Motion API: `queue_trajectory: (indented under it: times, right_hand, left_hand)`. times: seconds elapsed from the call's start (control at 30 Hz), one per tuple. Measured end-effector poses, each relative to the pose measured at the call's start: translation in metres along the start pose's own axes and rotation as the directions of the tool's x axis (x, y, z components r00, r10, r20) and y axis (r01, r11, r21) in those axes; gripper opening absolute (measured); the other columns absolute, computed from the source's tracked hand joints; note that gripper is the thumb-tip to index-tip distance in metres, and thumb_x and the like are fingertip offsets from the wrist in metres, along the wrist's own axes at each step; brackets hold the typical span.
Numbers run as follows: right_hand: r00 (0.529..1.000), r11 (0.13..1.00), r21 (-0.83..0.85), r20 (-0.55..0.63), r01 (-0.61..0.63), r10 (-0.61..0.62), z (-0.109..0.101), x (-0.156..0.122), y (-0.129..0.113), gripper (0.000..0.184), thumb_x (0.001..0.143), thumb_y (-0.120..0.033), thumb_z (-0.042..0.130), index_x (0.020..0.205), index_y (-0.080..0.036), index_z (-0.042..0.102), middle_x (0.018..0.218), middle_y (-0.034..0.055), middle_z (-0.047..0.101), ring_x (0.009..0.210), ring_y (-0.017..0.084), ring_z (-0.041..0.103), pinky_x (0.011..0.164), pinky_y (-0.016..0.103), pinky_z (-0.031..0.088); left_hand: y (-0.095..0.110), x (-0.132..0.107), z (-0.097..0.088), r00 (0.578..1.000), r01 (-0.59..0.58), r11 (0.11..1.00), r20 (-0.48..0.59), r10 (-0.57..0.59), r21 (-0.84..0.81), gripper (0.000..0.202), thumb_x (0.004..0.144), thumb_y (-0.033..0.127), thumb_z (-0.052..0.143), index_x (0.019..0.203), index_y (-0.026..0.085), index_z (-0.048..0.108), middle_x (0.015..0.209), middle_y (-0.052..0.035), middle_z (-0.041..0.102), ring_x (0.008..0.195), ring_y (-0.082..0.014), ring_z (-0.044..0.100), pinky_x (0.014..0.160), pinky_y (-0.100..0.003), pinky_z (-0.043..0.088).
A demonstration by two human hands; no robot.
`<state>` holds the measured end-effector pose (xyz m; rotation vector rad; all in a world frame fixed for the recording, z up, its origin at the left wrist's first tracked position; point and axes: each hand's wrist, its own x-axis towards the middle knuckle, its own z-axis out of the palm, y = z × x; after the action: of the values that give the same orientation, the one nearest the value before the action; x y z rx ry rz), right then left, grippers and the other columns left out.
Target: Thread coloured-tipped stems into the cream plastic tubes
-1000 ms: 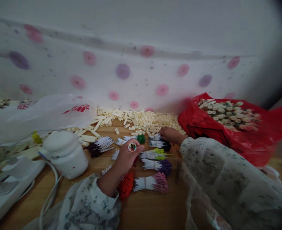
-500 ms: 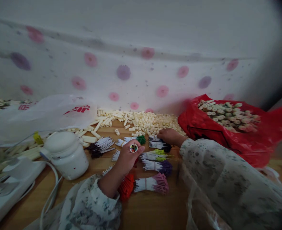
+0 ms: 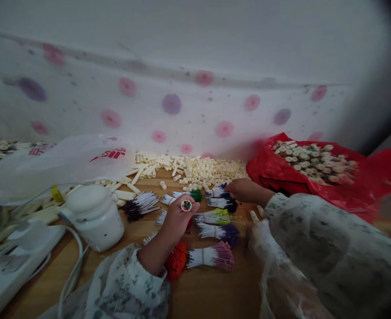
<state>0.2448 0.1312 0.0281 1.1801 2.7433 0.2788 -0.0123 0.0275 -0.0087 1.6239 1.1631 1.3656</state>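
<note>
My left hand [image 3: 175, 221] is closed around a round white multicolour pen piece [image 3: 186, 205], whose upturned end shows a ring of coloured tips. My right hand [image 3: 243, 190] is at the coloured ends of a blue-tipped refill bundle [image 3: 216, 191], fingers drawn together; whatever they pinch is too small to make out. Just below lies a black-tipped bundle [image 3: 222, 204]. Further bundles of thin white refills lie around my left hand: green [image 3: 193, 195], yellow [image 3: 211, 216], purple [image 3: 218, 232], pink [image 3: 211, 257], orange-red [image 3: 176, 261] and dark-tipped [image 3: 141, 204]. My left hand partly covers some of them.
Loose cream pen parts [image 3: 211, 170] are heaped along the wall. A red bag [image 3: 301, 190] filled with pen pieces stands at right, a clear plastic bag [image 3: 271, 252] below it. At left are a white lidded jar [image 3: 95, 219], a power strip [image 3: 22, 257] and a white bag [image 3: 65, 155].
My right hand has moved right, off the blue bundle's middle to its coloured ends, exposing more of it. Small cream parts now show beside my right sleeve. My left hand keeps its hold.
</note>
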Motion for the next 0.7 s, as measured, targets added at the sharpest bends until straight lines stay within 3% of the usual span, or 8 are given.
queue_trajectory:
  times: [0.1, 0.17, 0.3, 0.37, 0.5, 0.6, 0.7]
  right_hand:
    - [0.997, 0.992, 0.120, -0.072, 0.023, -0.014, -0.022, -0.016, -0.019, 0.023, 0.083, -0.012, 0.050, 0.094, -0.018, 0.070, 0.093, 0.0069, 0.070, 0.088, 0.016, 0.064, 0.074, 0.022, 0.046]
    - [0.989, 0.959, 0.271, -0.140, 0.089, -0.053, -0.032, -0.026, -0.040, 0.023, 0.086, -0.014, 0.049, 0.093, -0.018, 0.070, 0.090, 0.0044, 0.070, 0.083, 0.012, 0.064, 0.073, 0.020, 0.046]
    - [0.927, 0.705, 0.648, -0.374, 0.288, -0.035, -0.029, -0.032, -0.082, 0.017, 0.082, -0.014, 0.053, 0.089, -0.017, 0.069, 0.080, 0.0024, 0.068, 0.072, 0.012, 0.062, 0.067, 0.022, 0.047]
    - [0.904, 0.605, 0.731, -0.426, 0.315, 0.044, -0.017, -0.028, -0.096, 0.019, 0.079, -0.011, 0.056, 0.093, -0.018, 0.066, 0.080, 0.0018, 0.068, 0.072, 0.012, 0.062, 0.066, 0.022, 0.047]
    - [0.809, 0.335, 0.869, -0.474, 0.365, 0.347, 0.008, -0.018, -0.105, 0.029, 0.072, -0.017, 0.066, 0.100, -0.019, 0.063, 0.081, 0.0012, 0.066, 0.073, 0.012, 0.062, 0.067, 0.024, 0.050]
    - [0.735, 0.126, 0.910, -0.396, 0.395, 0.550, 0.019, -0.016, -0.106, 0.021, 0.071, -0.024, 0.070, 0.091, -0.020, 0.066, 0.079, 0.0006, 0.067, 0.071, 0.012, 0.063, 0.067, 0.026, 0.051]
    - [0.725, 0.043, 0.939, -0.291, 0.341, 0.625, 0.021, -0.018, -0.111, 0.013, 0.073, -0.029, 0.069, 0.083, -0.021, 0.069, 0.073, 0.0007, 0.069, 0.067, 0.013, 0.063, 0.065, 0.027, 0.052]
  left_hand:
    - [0.005, 0.000, -0.001, 0.999, -0.027, 0.999, -0.036, 0.029, 0.036, 0.021, 0.080, 0.035, 0.056, 0.070, 0.017, 0.058, 0.069, -0.0001, 0.057, 0.069, -0.0156, 0.051, 0.067, -0.025, 0.040]
    - [0.008, -0.001, -0.001, 0.999, -0.037, 0.998, 0.000, 0.037, 0.059, 0.020, 0.079, 0.035, 0.057, 0.072, 0.017, 0.063, 0.075, -0.0024, 0.063, 0.074, -0.0176, 0.055, 0.072, -0.027, 0.043]
    - [0.010, -0.006, 0.004, 0.967, 0.059, 0.998, 0.244, -0.066, 0.033, 0.024, 0.075, 0.038, 0.062, 0.071, 0.016, 0.066, 0.065, -0.0009, 0.062, 0.063, -0.0160, 0.054, 0.060, -0.025, 0.042]
    - [0.009, -0.008, 0.007, 0.947, 0.109, 0.994, 0.300, -0.112, 0.025, 0.025, 0.074, 0.039, 0.064, 0.065, 0.015, 0.064, 0.056, 0.0020, 0.056, 0.053, -0.0127, 0.048, 0.052, -0.023, 0.037]
    - [0.006, -0.009, 0.008, 0.957, 0.131, 0.989, 0.251, -0.145, 0.071, 0.025, 0.075, 0.038, 0.062, 0.064, 0.015, 0.061, 0.052, 0.0037, 0.051, 0.049, -0.0110, 0.044, 0.049, -0.023, 0.033]
    - [0.003, -0.008, 0.009, 0.958, 0.163, 0.986, 0.232, -0.168, 0.040, 0.023, 0.076, 0.037, 0.061, 0.067, 0.016, 0.061, 0.053, 0.0031, 0.052, 0.051, -0.0115, 0.046, 0.050, -0.023, 0.036]
    - [0.002, -0.008, 0.012, 0.954, 0.191, 0.982, 0.234, -0.187, 0.004, 0.021, 0.077, 0.036, 0.060, 0.073, 0.016, 0.064, 0.055, 0.0026, 0.055, 0.051, -0.0115, 0.047, 0.050, -0.023, 0.036]
